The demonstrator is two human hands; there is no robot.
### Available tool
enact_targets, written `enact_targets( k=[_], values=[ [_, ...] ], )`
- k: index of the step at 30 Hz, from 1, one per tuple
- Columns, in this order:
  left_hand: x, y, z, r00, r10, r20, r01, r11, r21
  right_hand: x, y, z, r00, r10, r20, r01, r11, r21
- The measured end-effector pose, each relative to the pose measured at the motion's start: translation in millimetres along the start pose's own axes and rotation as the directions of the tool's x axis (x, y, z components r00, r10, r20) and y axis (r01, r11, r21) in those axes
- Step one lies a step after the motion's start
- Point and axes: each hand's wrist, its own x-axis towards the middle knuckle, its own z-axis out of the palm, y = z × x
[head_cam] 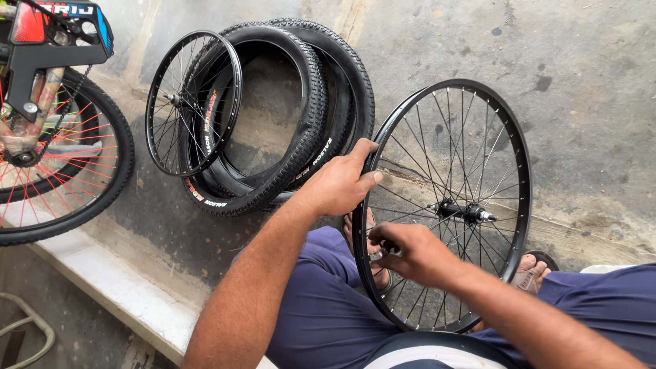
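A bare bicycle wheel [447,205] stands upright between the seated person's knees: a thin black metal rim, fine wire spokes crossing to a black hub [459,212] with a short silvery axle end. The left hand [339,184] curls over the rim's upper left edge, its fingers [363,180] closed on the metal, thumb along the outer side. The right hand [410,251] sits lower on the same rim, fingers pinched shut on a small silvery tool [378,255] against the rim (probably a spoke wrench, though the hand hides most of it).

Against the wall [581,82] lean two knobby black rubber tyres [301,109], one nested behind the other, their treads blocky and their sidewalls printed in orange and white. In front of them rests a second bare wheel [193,102], smaller, also black with thin spokes. That makes two loose wheels and two loose tyres. At the far left a third wheel [55,157], with red spokes and a tyre fitted, is part of a bicycle whose black fork [37,58] shows above it.

The wall is rough grey concrete, stained and blotched, with a darker damp-looking band low down. A pale, smooth ledge [116,280] runs diagonally along its foot. The person wears blue-purple trousers [321,301], and sandalled toes [529,273] show through the spokes at the right.
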Motion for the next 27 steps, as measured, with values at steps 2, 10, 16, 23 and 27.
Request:
enact_targets(
  k=[2,10,16,23,27],
  values=[
    [1,1,0,1.000,0.022,-0.005,-0.022,1.000,0.001,-2,-2,2,0.999,-0.045,-0.029,0.039,0.980,-0.195],
    [1,-3,1,1.000,0.015,0.007,-0.015,1.000,-0.005,-3,11,-6,0.986,-0.167,0.003,0.163,0.963,0.215],
    [2,-3,1,0.999,0.037,0.000,-0.037,0.999,0.007,-4,3,0,0.999,-0.020,-0.039,0.014,0.990,-0.139],
    [1,-1,0,1.000,0.019,0.004,-0.019,1.000,0.007,-3,6,-5,1.000,0.015,-0.019,-0.014,0.996,0.087],
    [2,0,0,1.000,0.021,0.004,-0.021,1.000,-0.009,-4,6,1,0.997,-0.039,-0.070,0.021,0.970,-0.242]
  ],
)
